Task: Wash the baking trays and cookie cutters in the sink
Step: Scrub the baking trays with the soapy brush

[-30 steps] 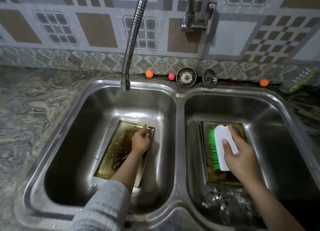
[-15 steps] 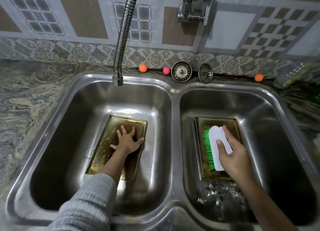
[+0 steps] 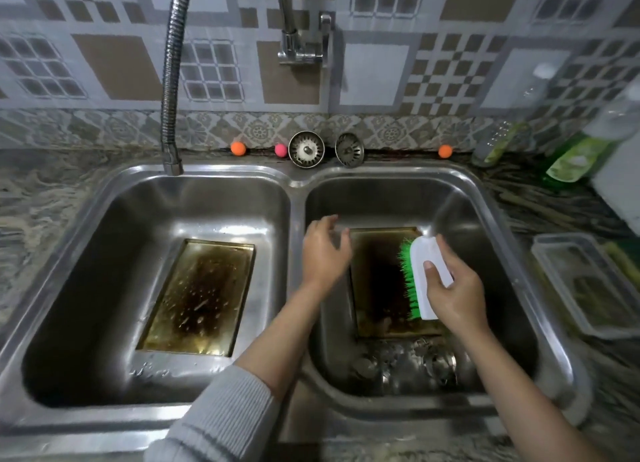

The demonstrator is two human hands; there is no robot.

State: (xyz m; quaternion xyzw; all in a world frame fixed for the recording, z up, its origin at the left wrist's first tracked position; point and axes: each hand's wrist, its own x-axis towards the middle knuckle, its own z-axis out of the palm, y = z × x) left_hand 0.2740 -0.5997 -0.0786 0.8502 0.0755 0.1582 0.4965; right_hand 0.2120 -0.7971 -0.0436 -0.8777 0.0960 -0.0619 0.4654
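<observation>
1. At the far left, the left basin (image 3: 104, 254) holds one baking tray (image 3: 199, 297). It lies flat on the basin floor, its long axis running from near you toward the back wall and leaning a little to the right at the far end. Drops of water and dark baked-on staining show on it. No hand touches it.

2. Your left hand (image 3: 325, 250) reaches over the divider into the right basin (image 3: 491, 254). Its fingers are spread and loosely bent and hold nothing; it hovers at the left edge of the second tray (image 3: 377, 281). Whether it touches the rim, I cannot tell.

3. That second tray also lies flat, long axis near-to-far, its middle blackened. I judge it to be the piece in hand: scrubbing is about to start, and the wash looks far from done.

4. Your right hand (image 3: 453, 295) grips the white-backed scrub brush (image 3: 424, 278), thumb across its back. The brush is turned on edge, green bristles pointing left, long axis along the tray's.

5. The cookie cutters (image 3: 405, 364) lie heaped at the near end of the right basin, untouched.

6. For the next move, you would likely pin the tray with your left hand, roll the bristles down, and stroke along the tray's length.
</observation>
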